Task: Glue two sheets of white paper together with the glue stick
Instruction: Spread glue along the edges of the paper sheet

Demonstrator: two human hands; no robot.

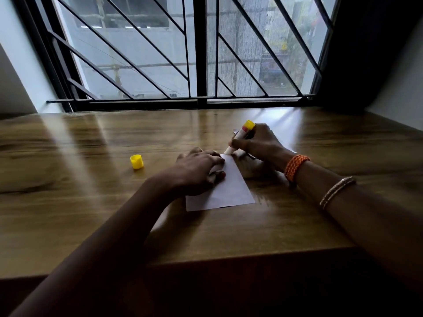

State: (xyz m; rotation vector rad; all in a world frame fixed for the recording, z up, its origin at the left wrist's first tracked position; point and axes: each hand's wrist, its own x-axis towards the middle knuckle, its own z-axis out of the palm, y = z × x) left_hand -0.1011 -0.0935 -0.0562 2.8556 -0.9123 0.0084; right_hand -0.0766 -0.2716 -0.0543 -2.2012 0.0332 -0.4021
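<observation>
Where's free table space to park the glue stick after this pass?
Bare wood lies left of the yellow plastic cap, and along the near edge of the wooden table below the white paper sheet. Crowded: centre-right, where the left hand presses the sheet and the right hand grips the yellow-ended glue stick.

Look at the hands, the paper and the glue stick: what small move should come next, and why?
Probably draw the glue stick along the sheet's edge toward the person. The right hand grips it, tip down at the far corner of the white paper, the left hand presses the sheet flat, and the yellow cap is already off.
</observation>
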